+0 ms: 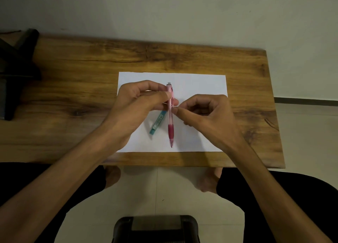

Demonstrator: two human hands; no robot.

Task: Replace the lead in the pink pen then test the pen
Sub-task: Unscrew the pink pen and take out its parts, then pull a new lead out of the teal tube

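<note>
The pink pen (170, 122) is held above a white sheet of paper (197, 81), tip toward me and cap end away. My left hand (139, 100) grips its clear upper barrel between thumb and fingers. My right hand (206, 111) is just right of the barrel, thumb and forefinger pinched together against it; whether they hold a lead is too small to tell. A teal lead case (157, 122) lies on the paper, its upper end hidden under my left hand.
The paper lies on a wooden table (73, 78) whose near edge is close to my knees. A black stand (14, 63) occupies the table's left end. A dark object (155, 228) sits on the floor below.
</note>
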